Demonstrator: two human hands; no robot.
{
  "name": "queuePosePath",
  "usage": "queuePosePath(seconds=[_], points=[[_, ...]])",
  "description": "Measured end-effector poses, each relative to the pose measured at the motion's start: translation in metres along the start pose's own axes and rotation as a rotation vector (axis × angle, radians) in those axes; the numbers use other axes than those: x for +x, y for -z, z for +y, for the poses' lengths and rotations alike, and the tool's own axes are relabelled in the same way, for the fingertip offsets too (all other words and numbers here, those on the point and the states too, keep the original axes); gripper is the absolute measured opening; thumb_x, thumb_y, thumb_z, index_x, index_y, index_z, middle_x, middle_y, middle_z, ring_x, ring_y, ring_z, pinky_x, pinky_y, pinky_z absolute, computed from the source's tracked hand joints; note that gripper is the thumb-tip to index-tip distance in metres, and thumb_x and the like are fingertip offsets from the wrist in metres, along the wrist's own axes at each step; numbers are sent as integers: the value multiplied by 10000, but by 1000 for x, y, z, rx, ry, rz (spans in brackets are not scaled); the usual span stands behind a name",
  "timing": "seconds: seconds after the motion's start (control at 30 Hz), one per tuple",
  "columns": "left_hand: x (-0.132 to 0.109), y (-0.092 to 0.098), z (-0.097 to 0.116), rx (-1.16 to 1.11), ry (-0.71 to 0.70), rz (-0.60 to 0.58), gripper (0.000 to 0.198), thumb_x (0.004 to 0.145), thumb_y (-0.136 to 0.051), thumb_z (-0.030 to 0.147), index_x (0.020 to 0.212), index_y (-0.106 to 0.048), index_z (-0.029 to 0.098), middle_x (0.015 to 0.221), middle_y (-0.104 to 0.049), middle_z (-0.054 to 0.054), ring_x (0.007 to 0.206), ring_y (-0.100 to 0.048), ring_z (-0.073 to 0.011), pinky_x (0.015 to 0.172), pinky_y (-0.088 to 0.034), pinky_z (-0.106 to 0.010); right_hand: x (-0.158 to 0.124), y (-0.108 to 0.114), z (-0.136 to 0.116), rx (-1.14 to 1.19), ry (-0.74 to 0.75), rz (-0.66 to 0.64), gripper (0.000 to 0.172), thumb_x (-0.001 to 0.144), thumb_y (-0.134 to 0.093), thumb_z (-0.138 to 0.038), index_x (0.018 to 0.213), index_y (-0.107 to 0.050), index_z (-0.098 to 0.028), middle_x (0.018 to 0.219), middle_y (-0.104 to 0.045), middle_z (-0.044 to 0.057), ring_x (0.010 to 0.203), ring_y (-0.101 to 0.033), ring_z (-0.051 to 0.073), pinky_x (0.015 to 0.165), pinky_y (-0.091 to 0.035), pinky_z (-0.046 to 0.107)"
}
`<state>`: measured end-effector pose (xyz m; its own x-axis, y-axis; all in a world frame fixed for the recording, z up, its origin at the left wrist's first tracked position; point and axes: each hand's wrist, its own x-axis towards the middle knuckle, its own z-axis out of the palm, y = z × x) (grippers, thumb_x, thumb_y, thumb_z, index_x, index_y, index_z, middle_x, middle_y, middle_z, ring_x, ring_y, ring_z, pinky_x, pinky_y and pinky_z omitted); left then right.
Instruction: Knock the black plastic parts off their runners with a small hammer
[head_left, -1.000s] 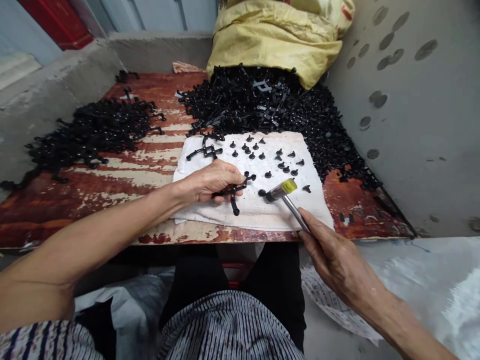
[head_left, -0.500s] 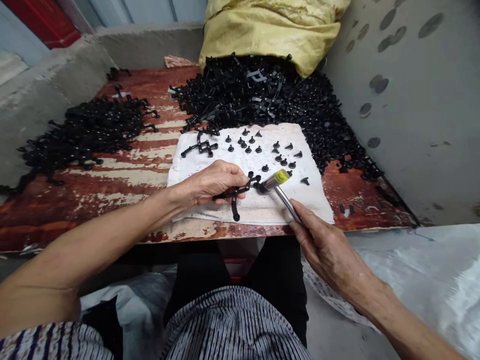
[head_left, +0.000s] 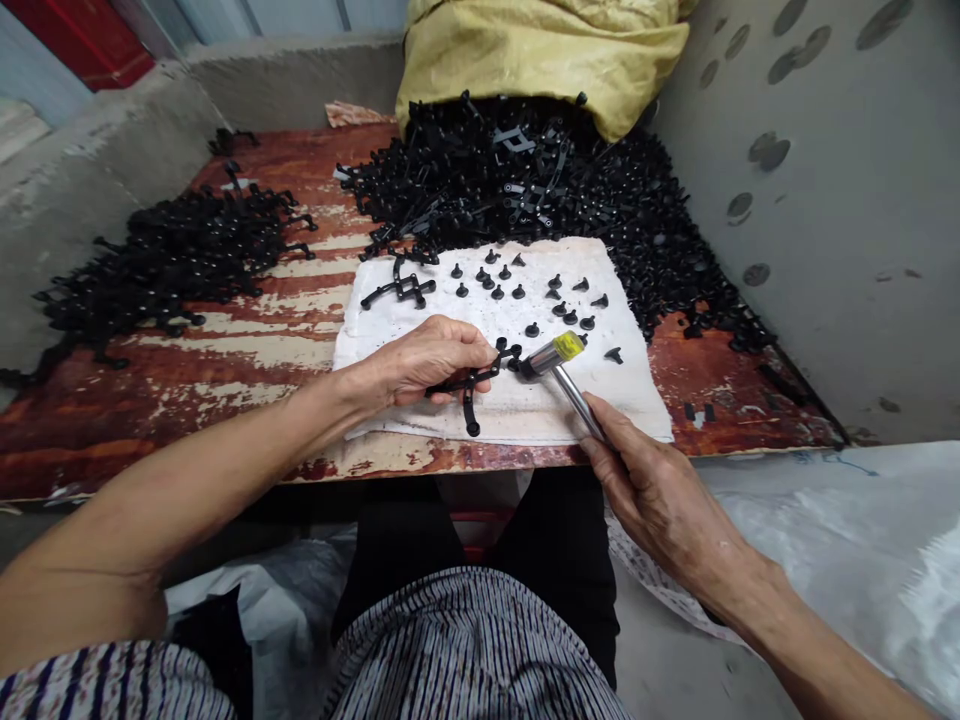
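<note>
My left hand (head_left: pixel 439 357) pinches a black jointed plastic piece (head_left: pixel 470 398) over the white cloth (head_left: pixel 420 415). My right hand (head_left: pixel 660 490) is closed round the metal handle of a small hammer (head_left: pixel 546 360), whose head has a yellow face and a dark face. The dark face is close beside the right end of the held piece; whether they touch is hard to tell. Several small black pegs with round bases (head_left: pixel 532 330) stand or lie on the cloth beyond the hammer. Another black jointed piece (head_left: pixel 405 290) rests at the cloth's back left.
A large heap of black parts (head_left: pixel 480 190) spills from a yellow sack (head_left: pixel 540 50) at the back. Another pile of black jointed pieces (head_left: pixel 187 250) lies on the left of the worn red-brown table (head_left: pixel 247 390). A grey panel (head_left: pixel 847 240) borders the right side.
The camera view has shifted slightly. Both hands keep their holds, and the hammer head stays beside the held piece with hardly any movement.
</note>
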<state>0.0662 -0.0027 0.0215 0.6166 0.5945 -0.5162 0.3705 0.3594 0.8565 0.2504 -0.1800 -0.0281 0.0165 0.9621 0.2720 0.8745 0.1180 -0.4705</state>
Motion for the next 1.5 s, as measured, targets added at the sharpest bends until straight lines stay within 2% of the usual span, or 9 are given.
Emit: queuePosePath(seconds=[0.17,0.43,0.57,0.67,0.87,1.07,1.3,1.5], points=[[2,1,-1,17,11,-4,188,852,-628,131,681,-547,134,550,-623,-26,294,-393,-22,281,-227,-152,0,0,-1,-5,-28,-17,445,963,-430,-238,1396,-493,-162,1166,-718,170,973,-727,298,764,-611,411],[1,1,-2,23,30,0,143,844,-632,148,720,-563,132,560,-632,-27,299,-397,-24,285,-226,-161,1,1,-3,12,-35,-19,430,972,-422,-249,1385,-496,-153,1157,-722,168,978,-725,293,769,-602,396],[2,1,1,55,32,-2,176,857,-617,140,695,-548,138,544,-626,-17,279,-375,-19,282,-227,-161,1,1,-2,-7,-28,-25,430,971,-413,-246,1366,-506,-106,1132,-725,194,940,-732,314,724,-606,410],[3,3,2,82,22,-3,190,861,-621,146,685,-549,138,549,-632,-21,280,-386,-18,286,-235,-154,2,1,-3,-15,-25,-26,434,968,-415,-240,1383,-497,-140,1109,-739,169,904,-741,296,709,-609,394],[3,6,3,106,-3,-27,196,842,-656,159,667,-574,130,542,-631,-29,287,-402,-25,293,-236,-155,1,0,-4,-2,-28,-20,425,964,-425,-229,1367,-515,-129,1155,-720,179,972,-726,309,757,-614,415],[4,7,3,108,-3,-27,201,846,-653,145,658,-582,130,538,-629,-26,288,-401,-22,293,-237,-151,1,0,-2,-19,-46,-34,431,957,-439,-228,1378,-507,-173,1157,-726,151,967,-729,294,775,-612,411],[3,5,4,125,-7,-22,210,860,-626,125,655,-585,123,531,-625,-24,290,-408,-18,295,-237,-143,2,1,-5,-3,-51,-39,410,956,-439,-218,1343,-528,-115,1151,-722,181,965,-729,303,781,-610,409],[4,6,3,139,-16,-30,200,848,-652,141,658,-593,124,547,-631,-28,301,-417,-20,300,-242,-145,2,1,-5,-12,-47,-29,416,958,-441,-219,1362,-522,-162,1159,-725,150,975,-727,297,792,-611,410]])
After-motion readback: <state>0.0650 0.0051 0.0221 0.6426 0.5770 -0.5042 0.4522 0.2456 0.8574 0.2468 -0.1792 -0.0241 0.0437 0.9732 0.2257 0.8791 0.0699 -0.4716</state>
